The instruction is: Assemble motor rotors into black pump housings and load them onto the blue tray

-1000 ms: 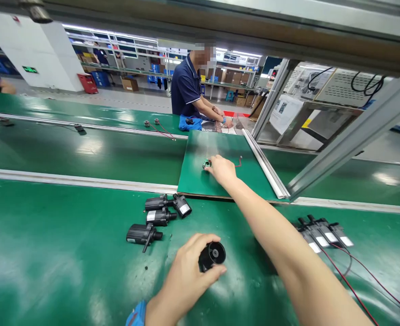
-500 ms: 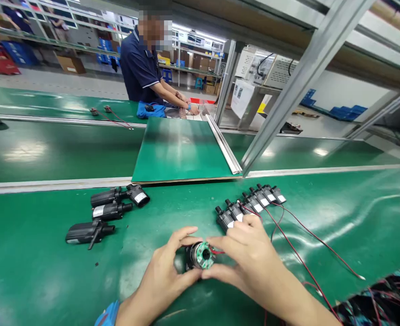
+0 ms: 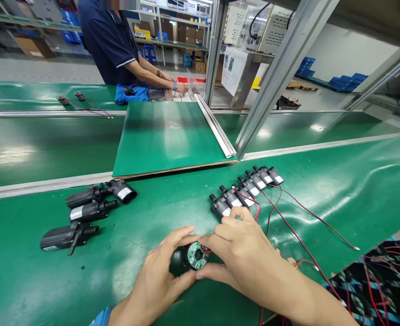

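Observation:
A round green circuit board (image 3: 197, 256) faces up at the end of a dark cylindrical motor part, low in the middle of the view. My left hand (image 3: 162, 267) curls its thumb and fingers around the part's left side. On the right, my right hand (image 3: 234, 253) pinches at the board's edge, where short red wires emerge. Beyond it lies a row of several black pumps (image 3: 249, 188) with white labels and red and black leads. Several more black pumps (image 3: 93, 210) rest on the green bench to the left.
A raised green board (image 3: 173, 136) with metal strips lies ahead, beside a slanting metal post (image 3: 271, 86). Across the bench a person (image 3: 111, 45) works near a blue cloth (image 3: 132, 93). Wired parts (image 3: 379, 280) are heaped at lower right.
The view has shifted, so the bench items sit higher and further left. The circuit board now sits closer into the part, with both hands still around it.

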Available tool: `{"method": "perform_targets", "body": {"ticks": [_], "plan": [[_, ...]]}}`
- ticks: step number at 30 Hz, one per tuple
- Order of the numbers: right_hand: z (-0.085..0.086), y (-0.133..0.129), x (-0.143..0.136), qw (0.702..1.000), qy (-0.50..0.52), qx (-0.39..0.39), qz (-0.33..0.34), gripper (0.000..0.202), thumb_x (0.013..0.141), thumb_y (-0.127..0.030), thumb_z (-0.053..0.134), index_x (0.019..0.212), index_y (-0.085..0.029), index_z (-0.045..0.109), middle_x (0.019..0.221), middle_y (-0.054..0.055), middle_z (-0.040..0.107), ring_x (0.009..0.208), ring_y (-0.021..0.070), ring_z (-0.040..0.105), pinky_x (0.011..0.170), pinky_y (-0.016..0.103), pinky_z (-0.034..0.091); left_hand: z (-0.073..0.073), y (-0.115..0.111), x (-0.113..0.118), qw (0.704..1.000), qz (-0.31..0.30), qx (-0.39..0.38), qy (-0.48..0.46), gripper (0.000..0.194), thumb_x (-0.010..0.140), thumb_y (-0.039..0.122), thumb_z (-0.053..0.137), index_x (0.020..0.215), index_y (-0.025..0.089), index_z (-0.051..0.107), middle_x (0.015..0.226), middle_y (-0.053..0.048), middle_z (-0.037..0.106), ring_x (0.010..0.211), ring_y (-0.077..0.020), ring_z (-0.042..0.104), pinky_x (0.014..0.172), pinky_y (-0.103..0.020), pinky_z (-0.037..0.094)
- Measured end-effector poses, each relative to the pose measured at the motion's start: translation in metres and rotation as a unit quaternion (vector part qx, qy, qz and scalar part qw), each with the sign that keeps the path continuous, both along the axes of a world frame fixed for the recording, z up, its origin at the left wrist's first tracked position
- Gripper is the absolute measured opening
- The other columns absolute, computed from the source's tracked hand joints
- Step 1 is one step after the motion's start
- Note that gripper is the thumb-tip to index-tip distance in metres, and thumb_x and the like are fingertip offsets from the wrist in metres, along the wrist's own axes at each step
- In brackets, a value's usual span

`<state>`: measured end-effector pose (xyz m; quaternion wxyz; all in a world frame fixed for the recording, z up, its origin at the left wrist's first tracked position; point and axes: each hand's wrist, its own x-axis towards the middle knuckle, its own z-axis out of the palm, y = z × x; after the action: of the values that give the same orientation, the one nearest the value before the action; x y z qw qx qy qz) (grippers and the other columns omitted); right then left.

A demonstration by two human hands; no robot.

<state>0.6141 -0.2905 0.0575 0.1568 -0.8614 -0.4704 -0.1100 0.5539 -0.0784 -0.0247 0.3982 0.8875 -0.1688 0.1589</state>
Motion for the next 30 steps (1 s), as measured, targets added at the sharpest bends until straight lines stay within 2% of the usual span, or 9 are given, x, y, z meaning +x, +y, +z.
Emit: {"method": "perform_targets", "body": {"ticks": [5, 7, 9, 12, 16, 21, 25, 27, 30], "plan": [[0.0, 0.004, 0.002, 0.999, 0.03, -0.018, 0.01, 0.067, 0.078, -0.068, 0.07, 0.126, -0.022, 0.061, 0.08, -0.003, 0.064, 0.075, 0.0171, 0.052, 0.088, 0.038, 0.03, -0.002, 0.0, 0.002, 0.999, 0.025, 0.002, -0.027, 0.061, 0.089, 0.048, 0.069, 0.137, 0.026, 0.039, 0.108, -0.005, 0.078, 0.101, -0.0201, 0.076, 0.087, -0.029, 0.062], [-0.001, 0.005, 0.003, 0.999, 0.04, -0.014, 0.022, 0.058, 0.084, -0.062, 0.068, 0.127, -0.024, 0.06, 0.082, -0.004, 0.064, 0.075, 0.0157, 0.052, 0.086, 0.036, 0.031, -0.004, 0.002, 0.003, 0.998, 0.015, 0.007, -0.057, 0.049, 0.091, 0.045, 0.067, 0.129, 0.026, 0.044, 0.111, -0.007, 0.076, 0.106, -0.0222, 0.074, 0.089, -0.032, 0.062], [-0.003, 0.006, 0.004, 0.998, 0.047, -0.014, 0.035, 0.042, 0.088, -0.057, 0.067, 0.116, -0.024, 0.063, 0.083, -0.005, 0.062, 0.074, 0.0147, 0.053, 0.083, 0.035, 0.032, -0.005, 0.005, 0.003, 0.997, -0.023, 0.024, -0.07, 0.033, 0.094, 0.035, 0.065, 0.121, 0.027, 0.048, 0.118, -0.009, 0.074, 0.111, -0.0214, 0.072, 0.091, -0.031, 0.061], [-0.008, 0.008, 0.003, 0.999, 0.033, -0.009, 0.04, 0.034, 0.091, -0.054, 0.064, 0.105, -0.024, 0.065, 0.081, -0.004, 0.061, 0.074, 0.0146, 0.054, 0.079, 0.034, 0.033, -0.002, 0.01, 0.001, 0.99, -0.067, 0.096, -0.079, 0.02, 0.097, 0.024, 0.058, 0.116, 0.027, 0.055, 0.129, -0.011, 0.068, 0.112, -0.0188, 0.07, 0.089, -0.027, 0.06], [-0.014, 0.012, -0.004, 0.999, -0.026, 0.019, 0.031, 0.033, 0.098, -0.051, 0.055, 0.114, -0.024, 0.064, 0.077, -0.003, 0.061, 0.067, 0.0156, 0.055, 0.066, 0.034, 0.032, 0.004, 0.014, -0.003, 0.974, -0.054, 0.174, -0.135, 0.023, 0.098, 0.023, 0.054, 0.119, 0.026, 0.062, 0.132, -0.015, 0.065, 0.115, -0.0217, 0.068, 0.092, -0.029, 0.059], [-0.02, 0.018, -0.007, 0.997, -0.071, -0.015, 0.015, 0.031, 0.1, -0.045, 0.053, 0.122, -0.024, 0.061, 0.077, -0.003, 0.062, 0.063, 0.0163, 0.056, 0.059, 0.035, 0.031, 0.008, 0.012, -0.003, 0.975, -0.028, 0.178, -0.133, 0.026, 0.095, 0.016, 0.054, 0.117, 0.023, 0.064, 0.134, -0.015, 0.063, 0.117, -0.0223, 0.066, 0.096, -0.03, 0.057], [-0.017, 0.013, -0.006, 0.993, -0.116, -0.026, -0.021, 0.034, 0.098, -0.048, 0.056, 0.12, -0.023, 0.063, 0.075, -0.002, 0.061, 0.063, 0.0167, 0.055, 0.059, 0.035, 0.031, 0.013, 0.011, 0.002, 0.988, -0.036, 0.143, -0.054, 0.02, 0.097, 0.019, 0.052, 0.111, 0.026, 0.063, 0.132, -0.009, 0.064, 0.117, -0.019, 0.066, 0.097, -0.027, 0.055], [-0.009, 0.004, -0.009, 0.987, -0.154, -0.006, -0.052, 0.035, 0.099, -0.049, 0.055, 0.117, -0.021, 0.065, 0.072, -0.001, 0.06, 0.063, 0.0162, 0.054, 0.06, 0.035, 0.031, 0.016, 0.014, 0.006, 0.994, -0.029, 0.103, 0.027, 0.022, 0.1, 0.026, 0.05, 0.12, 0.03, 0.058, 0.127, -0.005, 0.067, 0.113, -0.0172, 0.068, 0.094, -0.026, 0.055], [0.002, -0.014, -0.017, 0.971, -0.213, 0.004, -0.112, 0.03, 0.101, -0.04, 0.053, 0.08, -0.021, 0.064, 0.06, -0.001, 0.052, 0.056, 0.0157, 0.047, 0.059, 0.036, 0.029, 0.017, 0.018, 0.011, 0.986, 0.007, 0.038, 0.161, 0.04, 0.099, 0.039, 0.052, 0.137, 0.032, 0.041, 0.115, -0.001, 0.074, 0.102, -0.0174, 0.072, 0.084, -0.028, 0.058]]}}
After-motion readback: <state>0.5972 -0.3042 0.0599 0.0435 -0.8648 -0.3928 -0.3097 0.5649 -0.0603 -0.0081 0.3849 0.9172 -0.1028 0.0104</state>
